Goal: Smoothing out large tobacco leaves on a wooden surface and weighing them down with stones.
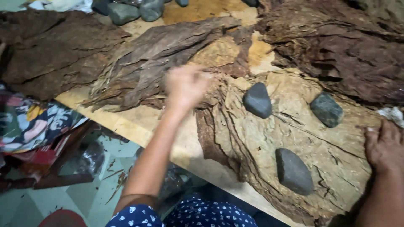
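The wooden surface [139, 122] is almost wholly covered by dried brown leaves, and its front edge is seen running diagonally from the left middle toward the bottom right, with tiled floor [50, 201] open below it. A bare strip of wood is left along that edge, beside the left forearm. The largest heaps, dark brown leaf piles [54, 50], are spread across the far left and far right. A greyer bundle of leaves [147, 63] is laid slantwise at the middle. Nearer the person, a flat tan stack of leaves [269, 138] is overhanging the front edge and is weighted by three dark stones [293, 171]; more grey stones [126, 11] are gathered at the far edge. Patterned cloth [29, 122] is seen off the surface at left.

The left hand [185, 86] is blurred, raised at the seam between the grey bundle and the tan stack; whether its grip is open or closed cannot be told. The right hand [385, 147] is laid flat on the stack's right edge, fingers apparently spread, nothing gripped.
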